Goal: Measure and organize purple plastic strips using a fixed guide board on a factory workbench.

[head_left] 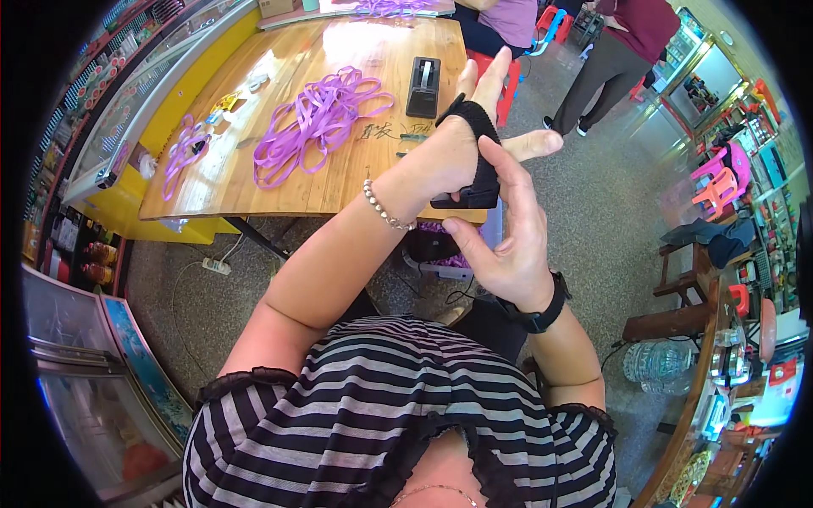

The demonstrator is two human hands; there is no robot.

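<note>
My left hand (483, 110) reaches out over the right edge of the table, fingers stretched and spread. A black strap (485, 127) goes round its palm, with a small black device (470, 198) on the strap by the wrist. My right hand (512, 224) is beside it with thumb and fingers apart, a fingertip against the strap. The thumb lies just below the device, and I cannot tell whether it touches it. A beaded bracelet (383, 210) circles my left wrist, and a black watch (546, 313) is on my right wrist.
On the wooden table (229, 182) lie a heap of purple ribbon (326, 118), a smaller ribbon bundle (182, 152) and a black tape dispenser (423, 87). A bin (457, 269) with purple material stands below. Two people are beyond the table. A wooden chair (684, 271) is at right.
</note>
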